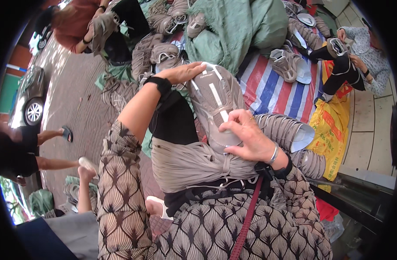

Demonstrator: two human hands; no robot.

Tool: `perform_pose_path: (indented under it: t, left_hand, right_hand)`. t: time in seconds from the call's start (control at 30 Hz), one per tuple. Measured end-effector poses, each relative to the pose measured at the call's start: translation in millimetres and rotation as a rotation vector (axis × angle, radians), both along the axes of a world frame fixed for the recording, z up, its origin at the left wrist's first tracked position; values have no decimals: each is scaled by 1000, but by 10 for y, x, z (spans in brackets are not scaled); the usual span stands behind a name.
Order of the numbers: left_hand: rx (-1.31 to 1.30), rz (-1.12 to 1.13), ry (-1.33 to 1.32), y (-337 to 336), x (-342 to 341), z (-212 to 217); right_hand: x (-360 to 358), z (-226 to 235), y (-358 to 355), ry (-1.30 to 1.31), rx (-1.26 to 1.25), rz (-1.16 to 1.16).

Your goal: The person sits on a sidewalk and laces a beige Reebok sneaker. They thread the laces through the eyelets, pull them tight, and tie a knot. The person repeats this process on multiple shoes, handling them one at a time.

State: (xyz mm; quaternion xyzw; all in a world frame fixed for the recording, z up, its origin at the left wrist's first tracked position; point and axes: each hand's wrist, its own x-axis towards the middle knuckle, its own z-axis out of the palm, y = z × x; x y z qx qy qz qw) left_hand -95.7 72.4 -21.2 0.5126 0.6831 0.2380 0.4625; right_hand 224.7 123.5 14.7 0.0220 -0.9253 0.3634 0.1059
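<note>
- Shoe upper (209,97), grey-beige with white strips: centre of the frame, between the 2 hands, above the lap.
- Left hand (184,73): fingers extended together along the far left edge of the shoe upper, touching it; thumb hidden, so whether it clamps cannot be told. Black wrist device (160,86) on its wrist.
- Right hand (254,139): thumb and forefinger spread, touching the near, rounded end of the shoe upper; whether they clamp cannot be told. Silver bracelet (274,154) at its wrist.
- Lace bundle (185,164), grey, tied round its right part: lower centre, across the lap.
- Nested uppers (276,128), grey with a pale end piece: right of centre, just beside the right hand.
- Striped sheet (274,89), red, white and blue: upper right.
- Green sacking (226,32): top centre.
- Yellow bag (331,136), with red print: right side.
- Co-worker (72,26) in a rust-coloured top, holding a grey upper: upper left.
- Second co-worker (367,50) in a patterned pale top: upper right.
- Parked car (27,97): left side.
</note>
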Motion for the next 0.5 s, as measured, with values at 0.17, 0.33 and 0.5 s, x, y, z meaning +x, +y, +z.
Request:
perform_pose_path:
  t: [0.17,0.33,0.5]
  left_hand:
    - [14,-56,48,-130,8,87]
    - [93,-13,364,-334,78,-7]
    - [293,262,480,-908,318,399]
  right_hand:
    - [4,54,-90,-43,-1,7]
    - [251,-14,-216,-64,78,60]
    - [470,-87,-14,1,-310,-112]
